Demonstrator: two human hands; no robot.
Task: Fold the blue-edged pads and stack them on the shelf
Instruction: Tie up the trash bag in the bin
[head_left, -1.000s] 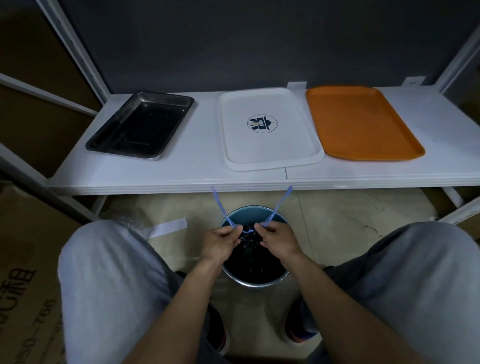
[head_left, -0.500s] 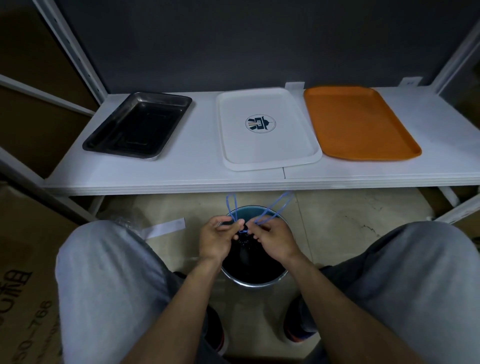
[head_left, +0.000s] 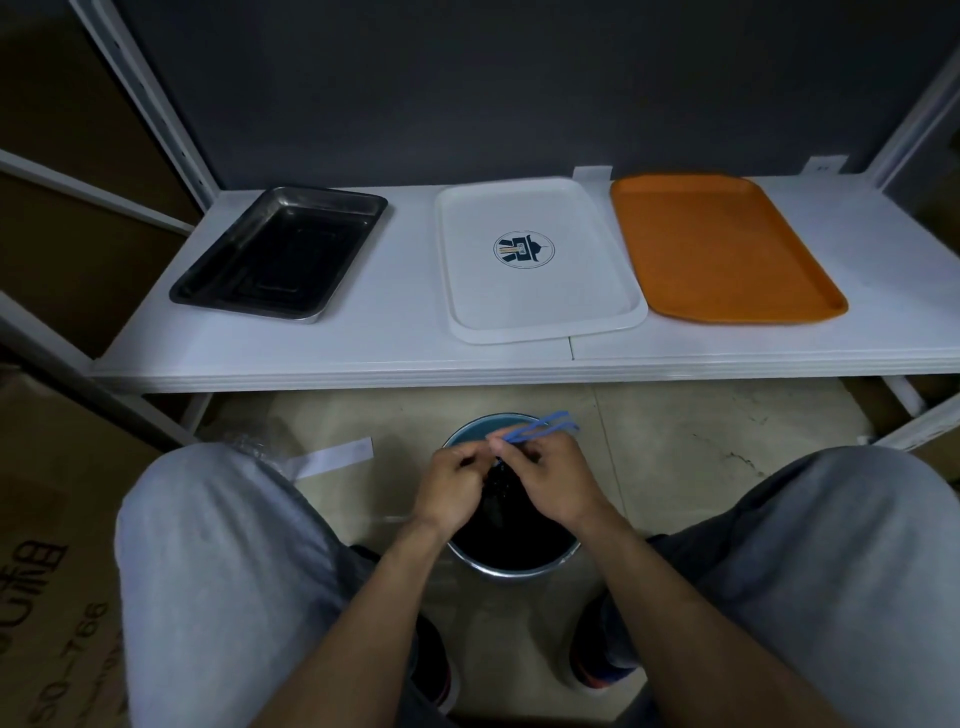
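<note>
A dark pad with thin blue edges (head_left: 540, 430) hangs over a round metal bucket (head_left: 511, 569) on the floor between my knees. My right hand (head_left: 553, 480) pinches the blue strips, which lie gathered together and point up to the right. My left hand (head_left: 451, 488) is right beside it, fingers curled on the dark part of the pad; the hands hide most of the pad. The white shelf (head_left: 395, 345) runs across in front of me, above the bucket.
On the shelf stand a black metal tray (head_left: 280, 254) at the left, a white tray with a round logo (head_left: 535, 306) in the middle and an orange tray (head_left: 727, 249) at the right. A cardboard box (head_left: 52, 597) sits at my left. A white paper strip (head_left: 335, 456) lies on the floor.
The two blue strips, spread apart in a V a second ago, were looped and are now laid together pointing right. My hands have closed in on each other above the bucket.
</note>
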